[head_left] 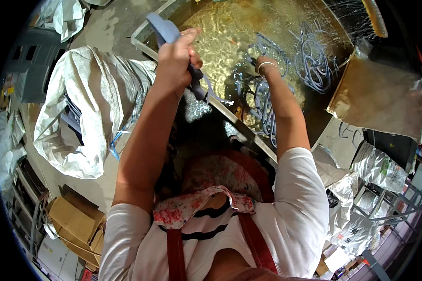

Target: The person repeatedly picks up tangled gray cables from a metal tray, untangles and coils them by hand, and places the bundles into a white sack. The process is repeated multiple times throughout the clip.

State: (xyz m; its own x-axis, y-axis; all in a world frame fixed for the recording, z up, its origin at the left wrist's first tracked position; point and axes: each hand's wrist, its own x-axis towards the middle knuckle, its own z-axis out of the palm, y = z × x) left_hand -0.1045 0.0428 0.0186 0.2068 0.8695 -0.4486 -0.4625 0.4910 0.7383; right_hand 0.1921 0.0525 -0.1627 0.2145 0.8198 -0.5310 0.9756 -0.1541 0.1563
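Observation:
My left hand (176, 58) is closed around a bundle of flat blue-grey strip (163, 29), above the near left rim of a water tank (241, 125). Part of the strip sticks up past the thumb side, and more hangs below the fist by the rim. My right hand (264, 64), with a pale bangle at the wrist, reaches down at the water. Its fingers are mostly hidden, so I cannot tell what they hold. Loose blue-grey coils (263, 105) lie in the water beside it. Another tangled coil (314, 65) lies farther right in the tank.
A large white woven sack (96, 117) with grey pieces inside stands left of the tank. Behind it is a dark grey plastic crate (37, 63). A brown board (377, 96) juts out at the tank's right. A cardboard box (75, 220) sits at lower left.

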